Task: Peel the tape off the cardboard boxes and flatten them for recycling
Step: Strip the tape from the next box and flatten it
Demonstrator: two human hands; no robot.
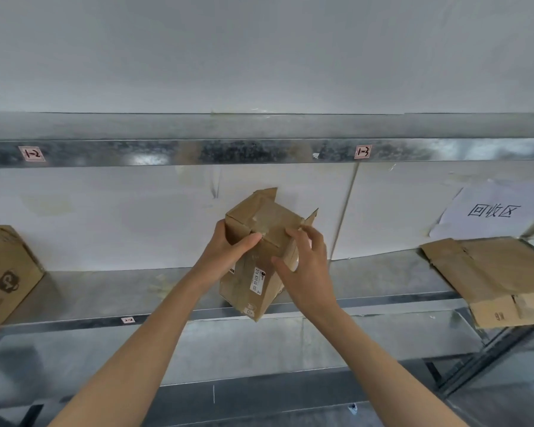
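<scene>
A small brown cardboard box (261,241) is held tilted in the air over the metal shelf (105,297). Clear tape (267,215) crosses its top face, and a white label sits on its near side. Two top flaps stick up at the back and right. My left hand (228,251) grips the box's left side, thumb on the top edge. My right hand (305,266) wraps the right side, its fingertips on the top face beside the tape.
A larger printed cardboard box (3,275) stands at the left end of the shelf. Flattened cardboard (494,278) lies stacked at the right, under a paper sign (494,211) on the white wall. A second metal shelf (259,149) runs overhead.
</scene>
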